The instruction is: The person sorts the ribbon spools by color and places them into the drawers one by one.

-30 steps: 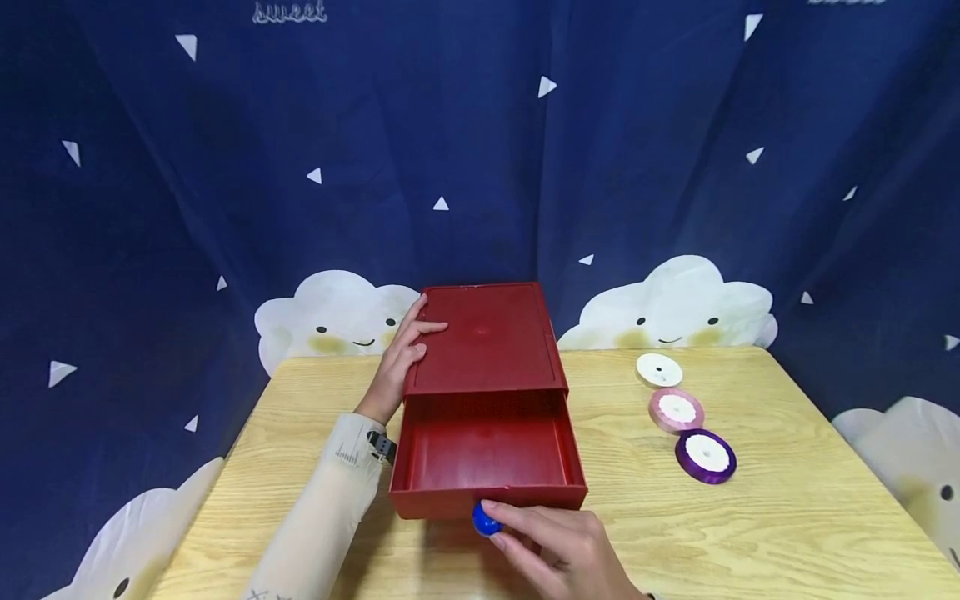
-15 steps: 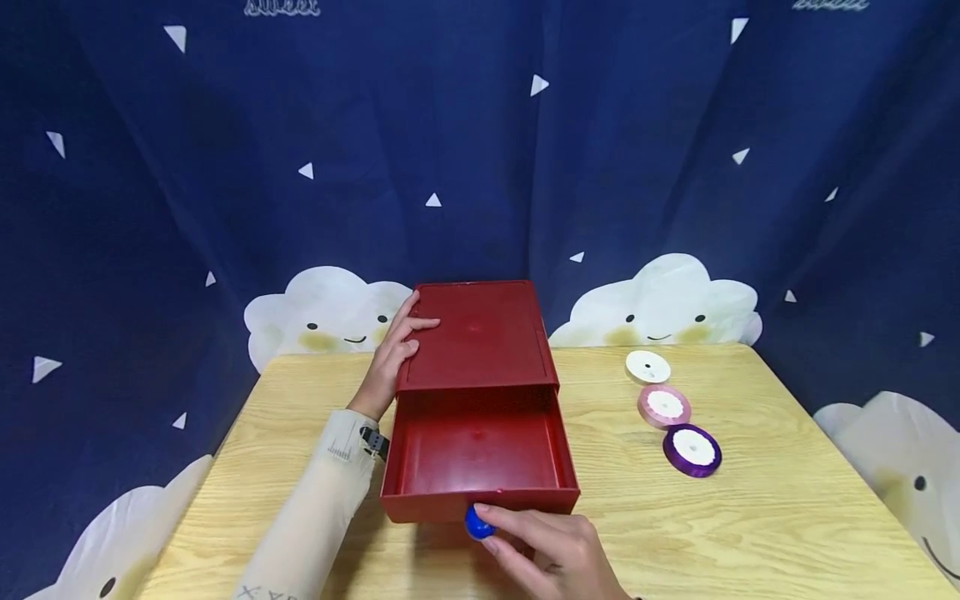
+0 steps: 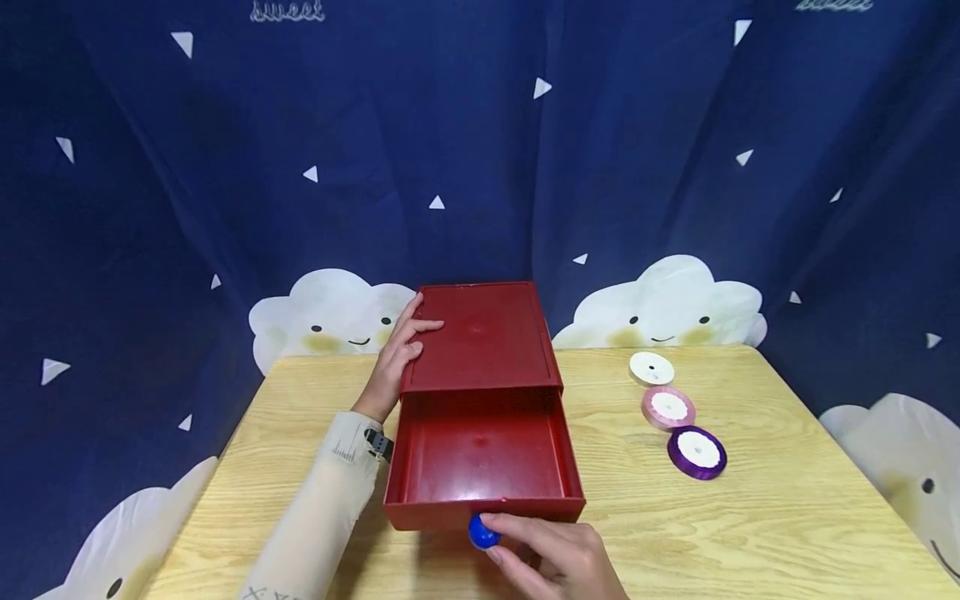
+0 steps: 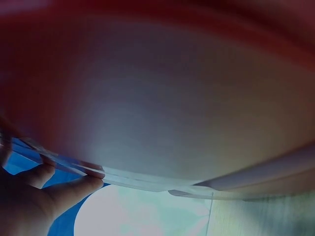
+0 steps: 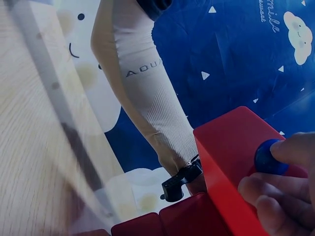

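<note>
A red plastic box (image 3: 480,333) sits on the table with its drawer (image 3: 480,467) partly pulled out toward me; nothing lies on the visible drawer floor. My right hand (image 3: 558,554) pinches the round blue knob (image 3: 482,533) on the drawer front between thumb and index finger, and the right wrist view shows this blue knob (image 5: 268,157) from the side. My left hand (image 3: 393,367) rests against the box's left side, fingers spread and reaching onto its top edge. In the left wrist view, the box wall fills most of the picture, with the left hand (image 4: 34,201) at lower left.
On the right of the wooden table (image 3: 787,508) lie a white ribbon spool (image 3: 651,367), a pink one (image 3: 668,408) and a purple one (image 3: 697,452), in a slanting row. Behind the table hangs a dark blue curtain (image 3: 480,125) with clouds and triangles.
The drawer has slid slightly further out toward me, with the right hand still on its knob. My left hand stays at the box's side. The head view has shifted a little.
</note>
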A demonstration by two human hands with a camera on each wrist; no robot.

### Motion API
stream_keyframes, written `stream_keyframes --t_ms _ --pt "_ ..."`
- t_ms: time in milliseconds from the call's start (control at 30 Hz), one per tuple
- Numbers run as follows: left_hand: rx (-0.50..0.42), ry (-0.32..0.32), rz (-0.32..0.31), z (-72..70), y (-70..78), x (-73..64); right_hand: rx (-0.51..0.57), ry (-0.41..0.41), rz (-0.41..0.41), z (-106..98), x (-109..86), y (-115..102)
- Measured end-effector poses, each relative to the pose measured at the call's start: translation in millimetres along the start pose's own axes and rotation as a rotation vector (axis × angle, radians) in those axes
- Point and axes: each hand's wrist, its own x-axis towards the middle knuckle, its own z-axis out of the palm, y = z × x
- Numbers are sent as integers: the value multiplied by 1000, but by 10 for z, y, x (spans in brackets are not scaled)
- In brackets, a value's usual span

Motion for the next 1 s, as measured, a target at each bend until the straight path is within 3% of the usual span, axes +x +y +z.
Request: stream_keyframes --t_ms 300,533,700,833,1000 --pt "1 5 8 12 10 27 6 22 -1 -14 -24 -25" --pt "-3 7 24 12 27 9 63 -17 57 -40 -70 -68" --pt "-10 6 32 16 25 23 88 -28 49 -45 -85 -73" --pt "-23 3 8 22 7 22 92 -76 92 -76 -105 -69" --pt "-28 4 -18 14 -44 14 84 -106 86 -129 -132 -63"
